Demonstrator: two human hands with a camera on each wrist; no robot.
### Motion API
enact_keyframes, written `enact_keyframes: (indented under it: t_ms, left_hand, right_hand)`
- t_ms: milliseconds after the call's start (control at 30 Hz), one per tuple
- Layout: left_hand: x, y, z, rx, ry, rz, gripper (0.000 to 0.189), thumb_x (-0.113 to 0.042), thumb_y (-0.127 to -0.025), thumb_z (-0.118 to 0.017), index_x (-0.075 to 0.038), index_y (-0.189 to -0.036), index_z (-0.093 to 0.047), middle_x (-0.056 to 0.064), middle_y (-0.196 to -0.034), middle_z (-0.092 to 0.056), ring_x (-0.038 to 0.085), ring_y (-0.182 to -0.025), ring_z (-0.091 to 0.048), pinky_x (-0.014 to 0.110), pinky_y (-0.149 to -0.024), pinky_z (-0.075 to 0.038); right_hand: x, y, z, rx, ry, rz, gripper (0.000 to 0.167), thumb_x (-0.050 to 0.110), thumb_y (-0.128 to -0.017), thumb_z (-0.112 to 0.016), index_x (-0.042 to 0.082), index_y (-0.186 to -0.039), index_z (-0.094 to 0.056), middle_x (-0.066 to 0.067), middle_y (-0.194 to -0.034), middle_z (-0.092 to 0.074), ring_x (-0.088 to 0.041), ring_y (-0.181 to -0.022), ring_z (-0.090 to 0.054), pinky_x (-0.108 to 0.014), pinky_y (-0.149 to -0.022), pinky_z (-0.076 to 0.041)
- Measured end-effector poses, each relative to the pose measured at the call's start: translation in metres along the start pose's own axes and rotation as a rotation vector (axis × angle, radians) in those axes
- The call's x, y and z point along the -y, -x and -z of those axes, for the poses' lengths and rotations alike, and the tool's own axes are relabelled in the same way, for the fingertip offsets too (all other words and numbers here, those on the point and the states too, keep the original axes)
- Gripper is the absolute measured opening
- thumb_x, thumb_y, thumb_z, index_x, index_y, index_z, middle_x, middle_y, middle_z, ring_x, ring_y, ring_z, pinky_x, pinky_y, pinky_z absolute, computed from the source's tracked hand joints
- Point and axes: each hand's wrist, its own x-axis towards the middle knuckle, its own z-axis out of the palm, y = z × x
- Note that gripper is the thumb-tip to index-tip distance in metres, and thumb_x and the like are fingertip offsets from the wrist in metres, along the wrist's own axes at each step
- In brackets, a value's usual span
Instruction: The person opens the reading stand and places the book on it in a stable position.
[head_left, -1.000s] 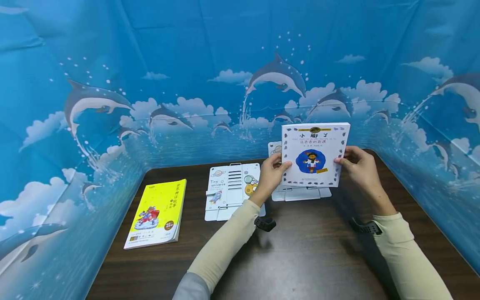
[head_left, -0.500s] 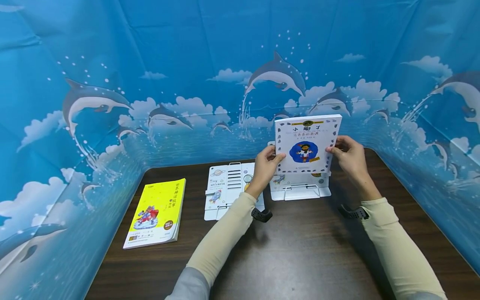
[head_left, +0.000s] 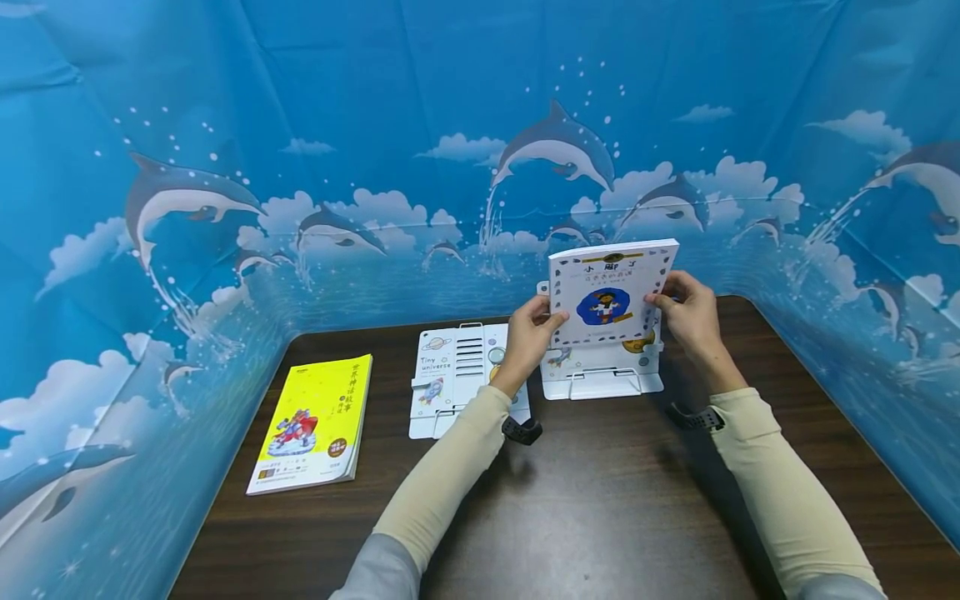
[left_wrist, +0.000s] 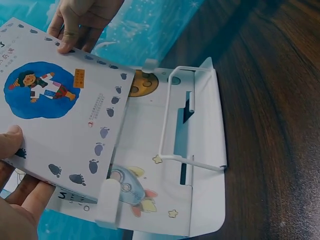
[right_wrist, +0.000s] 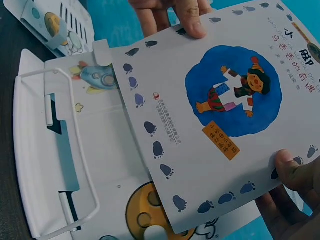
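My left hand pinches the left edge of a white picture book, thumb on the cover and fingers behind. On the opposite edge, my right hand pinches it the same way. The cover shows a blue oval with a small figure inside a border of footprints. Behind and below the book stands a white book stand with planet and rocket prints, its upper part hidden. The book's lower edge sits above the stand's bottom ledge and wire page holder. In the left wrist view a white side clip is beside the book's corner.
Left of the upright stand, a second white book stand is partly covered by my left forearm. A yellow book lies at the left of the dark wooden table. A blue dolphin-print curtain surrounds the table.
Both hands have carried the white picture book left and up from lower right, uncovering the stand's lower part. Over the last half second it has sunk slightly and leans back more.
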Motion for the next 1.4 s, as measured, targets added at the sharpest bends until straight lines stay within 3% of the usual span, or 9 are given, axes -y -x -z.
enact_keyframes:
  t_ms: [167,300,467,700,967,1400]
  left_hand:
    - [0.003,0.001,0.0,0.009,-0.019,0.008,0.025,-0.017,-0.102,-0.074,-0.01,-0.126,-0.074,0.01,-0.117,-0.08,0.024,-0.106,-0.079,0.037,-0.092,-0.064]
    - [0.005,0.002,0.001,-0.001,-0.067,-0.008,0.025,-0.016,-0.099,-0.077,-0.008,-0.123,-0.077,0.01,-0.111,-0.08,0.02,-0.099,-0.078,0.03,-0.085,-0.064]
    - [0.008,0.005,0.003,-0.046,-0.173,-0.059,0.022,-0.016,-0.098,-0.078,-0.005,-0.117,-0.079,0.007,-0.103,-0.071,0.013,-0.09,-0.065,0.021,-0.076,-0.055]
    - [0.012,0.006,0.003,-0.078,-0.228,-0.069,0.023,-0.012,-0.099,-0.076,-0.007,-0.121,-0.077,0.005,-0.102,-0.073,0.013,-0.09,-0.066,0.023,-0.078,-0.053]
    - [0.019,0.009,0.004,-0.093,-0.313,-0.055,0.023,-0.01,-0.099,-0.076,-0.009,-0.122,-0.074,0.004,-0.105,-0.079,0.016,-0.095,-0.073,0.03,-0.081,-0.057]
    - [0.026,0.012,0.003,-0.102,-0.393,-0.075,0.015,-0.011,-0.098,-0.078,-0.008,-0.112,-0.082,0.005,-0.099,-0.077,0.015,-0.086,-0.07,0.021,-0.072,-0.053]
  right_hand:
    - [-0.007,0.001,0.0,0.012,0.022,-0.011,0.03,0.006,-0.107,-0.062,-0.002,-0.136,-0.063,-0.025,-0.127,-0.069,-0.03,-0.108,-0.064,-0.047,-0.099,-0.053]
    - [-0.013,0.003,-0.001,0.019,0.029,-0.032,0.032,0.007,-0.107,-0.063,0.0,-0.138,-0.063,-0.024,-0.128,-0.069,-0.03,-0.107,-0.065,-0.044,-0.096,-0.057]
    - [-0.022,0.006,-0.003,0.014,0.042,-0.05,0.032,0.008,-0.106,-0.067,0.002,-0.137,-0.066,-0.023,-0.126,-0.07,-0.028,-0.104,-0.065,-0.04,-0.089,-0.059]
    - [-0.035,0.008,-0.007,-0.012,0.106,-0.038,0.035,0.01,-0.102,-0.073,-0.001,-0.134,-0.067,-0.023,-0.123,-0.068,-0.024,-0.101,-0.06,-0.016,-0.074,-0.044]
    - [-0.041,0.012,-0.017,-0.063,0.095,-0.064,0.039,0.007,-0.1,-0.075,-0.001,-0.137,-0.064,-0.022,-0.119,-0.067,-0.02,-0.099,-0.059,-0.011,-0.07,-0.042]
    - [-0.046,0.018,-0.021,-0.102,0.079,-0.095,0.032,0.006,-0.1,-0.074,-0.003,-0.129,-0.065,-0.023,-0.118,-0.067,-0.024,-0.099,-0.059,-0.007,-0.071,-0.041]
